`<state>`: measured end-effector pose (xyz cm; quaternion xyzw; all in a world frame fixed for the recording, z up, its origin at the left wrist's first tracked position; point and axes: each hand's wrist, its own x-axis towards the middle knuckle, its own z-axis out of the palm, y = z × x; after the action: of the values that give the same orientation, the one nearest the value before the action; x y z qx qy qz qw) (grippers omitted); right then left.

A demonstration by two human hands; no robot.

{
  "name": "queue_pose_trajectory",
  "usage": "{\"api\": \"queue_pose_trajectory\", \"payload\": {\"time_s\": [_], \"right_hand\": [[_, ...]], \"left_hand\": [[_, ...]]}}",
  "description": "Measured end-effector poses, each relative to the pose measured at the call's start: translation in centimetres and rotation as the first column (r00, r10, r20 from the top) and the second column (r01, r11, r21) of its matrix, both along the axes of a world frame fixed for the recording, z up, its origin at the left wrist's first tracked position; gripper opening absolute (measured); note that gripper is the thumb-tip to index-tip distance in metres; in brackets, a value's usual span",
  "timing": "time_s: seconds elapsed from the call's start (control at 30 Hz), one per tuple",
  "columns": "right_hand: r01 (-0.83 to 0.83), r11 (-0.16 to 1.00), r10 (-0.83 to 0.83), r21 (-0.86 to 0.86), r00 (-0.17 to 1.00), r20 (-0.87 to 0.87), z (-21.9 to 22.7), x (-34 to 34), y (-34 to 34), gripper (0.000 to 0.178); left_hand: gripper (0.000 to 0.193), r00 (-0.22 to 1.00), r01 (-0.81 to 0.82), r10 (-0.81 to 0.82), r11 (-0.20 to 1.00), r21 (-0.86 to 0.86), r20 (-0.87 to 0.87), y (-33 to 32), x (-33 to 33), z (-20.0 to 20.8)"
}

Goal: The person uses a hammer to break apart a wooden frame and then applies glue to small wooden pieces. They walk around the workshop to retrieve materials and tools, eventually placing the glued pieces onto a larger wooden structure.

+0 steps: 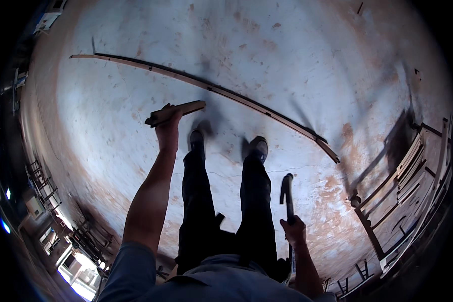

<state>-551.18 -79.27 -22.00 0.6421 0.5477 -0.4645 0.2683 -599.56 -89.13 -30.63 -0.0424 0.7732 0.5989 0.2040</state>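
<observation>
My left hand (168,135) is stretched out ahead, its fingers closed round a short piece of wood (192,107). That piece is held above the floor, and its darker end sticks out left of my fist. Lower on the right, my right hand (295,232) grips a dark claw hammer (289,201) by the handle, with the head pointing away from me. Beyond both hands a long, narrow wooden strip (226,92) lies slantwise on the floor, apart from them. Small dark spots or fittings show along it, and a thin prong stands up near its far left end.
My shoes (259,146) stand on the worn, stained floor (307,55), short of the strip. At the right, a wooden frame with slats (410,166) casts a long shadow. Dark furniture-like frames (45,183) line the left side, near a bright opening (78,277).
</observation>
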Motion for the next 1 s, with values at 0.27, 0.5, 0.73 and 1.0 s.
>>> {"api": "queue_pose_trajectory", "payload": {"time_s": [0.27,0.5,0.73,1.0], "right_hand": [[-0.093,0.955,0.119,-0.283,0.99,0.075,-2.1,-12.2,-7.6,0.043],[-0.128,0.887,0.23,-0.444,0.955,0.186,-4.1,-17.0,-9.4,0.046],[-0.095,0.892,0.219,-0.443,0.946,0.239,-4.6,-18.4,-8.5,0.045],[-0.099,0.927,0.184,-0.363,0.961,0.207,-5.0,-18.1,-8.4,0.04]], "left_hand": [[0.052,0.987,0.158,-0.158,0.987,-0.003,0.011,-0.1,-6.2,-16.4],[0.052,0.989,0.123,-0.127,0.991,0.057,0.07,-0.9,-9.0,-24.2],[0.05,0.99,0.091,-0.104,0.987,0.13,0.097,-0.4,-10.1,-27.7],[0.045,0.981,0.141,-0.152,0.985,0.095,0.124,-0.7,-10.5,-29.1]]}}
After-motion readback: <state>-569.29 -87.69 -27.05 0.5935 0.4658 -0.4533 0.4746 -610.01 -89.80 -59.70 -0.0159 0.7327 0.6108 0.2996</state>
